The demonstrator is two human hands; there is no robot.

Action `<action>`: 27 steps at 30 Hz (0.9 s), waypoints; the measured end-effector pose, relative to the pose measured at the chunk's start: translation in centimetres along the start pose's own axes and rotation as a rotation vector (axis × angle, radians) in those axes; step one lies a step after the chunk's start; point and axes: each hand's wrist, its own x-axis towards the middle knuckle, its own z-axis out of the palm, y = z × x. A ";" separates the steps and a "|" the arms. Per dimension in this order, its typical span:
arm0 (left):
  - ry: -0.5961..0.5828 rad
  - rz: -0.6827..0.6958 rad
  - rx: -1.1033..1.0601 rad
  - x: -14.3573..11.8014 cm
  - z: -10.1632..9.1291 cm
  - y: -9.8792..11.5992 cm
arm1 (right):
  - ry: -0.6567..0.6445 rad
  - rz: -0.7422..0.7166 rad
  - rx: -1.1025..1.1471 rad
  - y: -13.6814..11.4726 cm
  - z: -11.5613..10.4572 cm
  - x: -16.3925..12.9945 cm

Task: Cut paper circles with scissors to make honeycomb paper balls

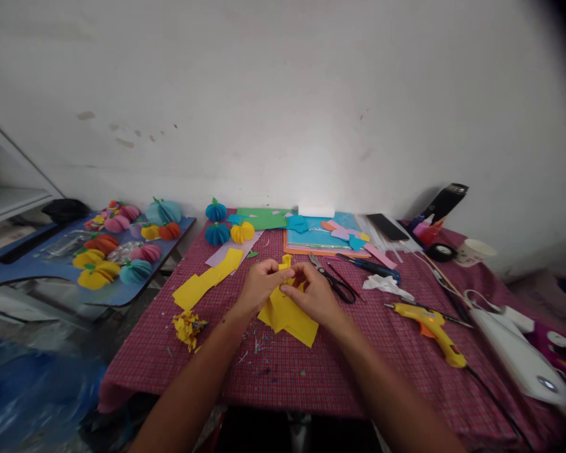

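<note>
My left hand [261, 284] and my right hand [311, 290] meet over the red checked tablecloth [311, 365], both pinching a folded piece of yellow paper [287, 318]. A small yellow tab sticks up between my fingertips, and the rest of the sheet hangs down beneath my hands. Another strip of yellow paper [207, 277] lies flat to the left. A crumpled yellow scrap [188, 327] sits near the table's left edge. Black scissors [334, 280] rest just right of my right hand.
A yellow glue gun [434, 327] lies at the right with its cord. Coloured paper sheets [311, 229] and small paper balls [226, 229] sit at the back. A blue board [51, 264] on the left carries several paper pumpkins. A cup, tape and a white device stand far right.
</note>
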 end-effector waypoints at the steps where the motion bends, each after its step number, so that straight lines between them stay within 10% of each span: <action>1: -0.017 0.003 0.009 -0.1 0.1 0.0 | -0.008 0.023 0.034 0.0 0.1 0.0; 15: -0.013 0.055 0.025 0.3 -0.7 0.6 | 0.151 0.217 0.121 1.4 -1.7 0.8; 27: 0.046 0.045 0.132 0.4 -0.5 -0.4 | 0.161 -0.102 -0.172 1.3 -1.4 0.4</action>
